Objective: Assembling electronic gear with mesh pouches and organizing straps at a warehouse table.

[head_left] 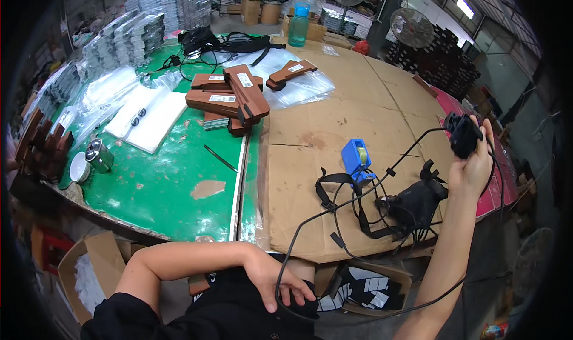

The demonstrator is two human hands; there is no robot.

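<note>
At the right, my raised right hand (pixel 476 168) is closed around a small black device (pixel 462 135) that looks like a camera, with a black cable (pixel 332 207) attached. The cable loops over the table and down past my left hand (pixel 278 278). That hand hangs in front of my body, below the table edge, its fingers apart and loosely bent, holding nothing; whether the cable touches it I cannot tell. A black pouch (pixel 413 205) with straps and several wires lies on the cardboard near the right forearm. Beside the pouch stands a blue tape dispenser (pixel 356 156).
Brown, labelled wooden pieces (pixel 245 92) are piled mid-table beside plastic sheeting (pixel 310 92). A teal bottle (pixel 298 26) stands at the back. White sheets (pixel 149 116), a metal canister (pixel 99 156) and a white bowl (pixel 79 167) occupy the green left side. An open box (pixel 391 277) sits under the table.
</note>
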